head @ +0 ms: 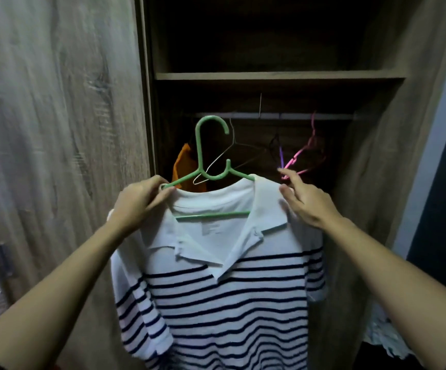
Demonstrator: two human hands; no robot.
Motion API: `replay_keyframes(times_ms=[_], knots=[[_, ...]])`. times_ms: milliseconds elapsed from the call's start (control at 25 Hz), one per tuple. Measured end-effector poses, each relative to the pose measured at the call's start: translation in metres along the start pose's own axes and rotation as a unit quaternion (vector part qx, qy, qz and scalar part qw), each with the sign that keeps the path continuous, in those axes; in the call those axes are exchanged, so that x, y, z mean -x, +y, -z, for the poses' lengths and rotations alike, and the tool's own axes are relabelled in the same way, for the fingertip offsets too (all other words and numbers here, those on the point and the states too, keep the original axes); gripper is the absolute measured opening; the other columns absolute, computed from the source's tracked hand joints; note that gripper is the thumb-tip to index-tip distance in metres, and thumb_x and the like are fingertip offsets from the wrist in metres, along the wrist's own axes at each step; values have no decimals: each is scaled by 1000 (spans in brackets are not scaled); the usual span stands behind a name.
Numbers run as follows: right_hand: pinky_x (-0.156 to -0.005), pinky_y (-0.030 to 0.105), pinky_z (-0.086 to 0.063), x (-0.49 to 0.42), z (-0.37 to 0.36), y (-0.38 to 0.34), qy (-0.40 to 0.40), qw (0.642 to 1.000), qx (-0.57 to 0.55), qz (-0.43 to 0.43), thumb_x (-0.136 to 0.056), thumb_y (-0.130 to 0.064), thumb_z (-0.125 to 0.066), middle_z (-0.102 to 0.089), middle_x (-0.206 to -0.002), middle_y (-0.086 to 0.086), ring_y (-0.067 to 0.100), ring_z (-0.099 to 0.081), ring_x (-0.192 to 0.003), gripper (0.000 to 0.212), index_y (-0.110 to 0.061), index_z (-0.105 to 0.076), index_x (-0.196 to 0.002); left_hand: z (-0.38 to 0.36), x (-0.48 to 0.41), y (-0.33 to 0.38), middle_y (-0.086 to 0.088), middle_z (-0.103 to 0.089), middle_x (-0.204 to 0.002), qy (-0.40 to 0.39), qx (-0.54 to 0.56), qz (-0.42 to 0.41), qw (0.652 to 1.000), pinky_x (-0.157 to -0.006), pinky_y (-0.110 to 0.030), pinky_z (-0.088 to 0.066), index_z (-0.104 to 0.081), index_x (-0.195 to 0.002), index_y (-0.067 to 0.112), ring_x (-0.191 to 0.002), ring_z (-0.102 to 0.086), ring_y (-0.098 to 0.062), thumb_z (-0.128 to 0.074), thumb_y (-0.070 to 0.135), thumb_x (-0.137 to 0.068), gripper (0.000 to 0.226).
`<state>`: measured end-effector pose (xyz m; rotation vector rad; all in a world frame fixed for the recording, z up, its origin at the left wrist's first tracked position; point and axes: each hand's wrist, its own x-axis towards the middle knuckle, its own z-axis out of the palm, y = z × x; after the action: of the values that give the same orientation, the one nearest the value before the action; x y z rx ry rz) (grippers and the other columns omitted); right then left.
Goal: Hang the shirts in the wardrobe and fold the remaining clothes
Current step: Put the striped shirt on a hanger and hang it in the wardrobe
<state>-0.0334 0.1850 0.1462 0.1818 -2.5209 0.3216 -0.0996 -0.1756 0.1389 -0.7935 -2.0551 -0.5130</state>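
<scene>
The striped polo shirt point(216, 303) hangs on a green plastic hanger point(200, 145), held up in the air in front of the open wardrobe point(270, 75), its hook below the rail point(296, 116) and not yet on it. The shirt is soft, light knit cloth. It will sag and slide off a smooth plastic arm if tilted, so the stiff hanger is the thing to hold, not the fabric.

The left hand point(139, 201) is clamped on the hanger's left arm end, fingers and thumb curled round it where the shoulder of the shirt sits. The right hand point(307, 204) is at the opposite shoulder with fingers spread and fairly straight. It seems only to touch the cloth by the collar, though the dim light makes that contact hard to judge.

For the lift, a grip at the hanger's neck, just under the hook, would likely keep it level.

Behind, a wire hanger point(232, 145) and pink hangers point(312, 145) dangle from the rail, and an orange garment point(184, 166) hangs at the left. The wood-grain door point(56, 129) stands to the left of the opening.
</scene>
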Motion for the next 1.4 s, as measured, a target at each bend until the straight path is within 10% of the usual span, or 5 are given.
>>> replay_keyframes(times_ms=[280,440,720,1080,1400], knots=[[-58,35,-39,20,-22,29,-28,994,-85,-67,-80,-76,-17,-55,-67,-2,31,-60,-74,59,-26,-46,-73,24,-8,-14,17,-43,-56,-10,15,58,998,-51,-27,-32,-60,-81,27,-56,-46,-11,-51,49,-82,24],[-93,40,-44,6,-12,-1,36,997,-68,-3,-91,-59,-34,-55,-129,7,24,-51,-119,57,-19,-45,-131,23,-9,-10,18,-56,-59,-20,69,54,996,-54,-20,-36,-59,-77,41,-57,-52,3,-48,57,-78,19],[-61,34,-36,-26,-22,-36,-5,996,-84,5,-95,-44,-41,-53,-70,-6,23,-57,-75,28,-20,-48,-84,23,-12,-11,31,-57,-82,-125,111,18,986,-67,-4,-38,-66,-103,27,-77,-53,20,-47,65,-76,50],[-65,31,-29,-19,-14,-37,30,998,-62,-2,-91,-48,-37,-51,-67,-11,15,-50,-73,31,-23,-55,-93,34,12,-35,12,-46,-50,-191,122,143,963,-55,-22,-34,-50,-52,24,-50,-43,-3,-33,92,-62,70],[-61,36,-40,-36,-30,-37,21,979,-187,74,-92,-42,-45,-49,-62,-7,6,-47,-59,15,-31,-52,-85,43,-37,30,0,-69,-113,-401,332,140,843,-88,-21,-51,-64,-119,16,-103,-64,-8,-62,10,-87,33]])
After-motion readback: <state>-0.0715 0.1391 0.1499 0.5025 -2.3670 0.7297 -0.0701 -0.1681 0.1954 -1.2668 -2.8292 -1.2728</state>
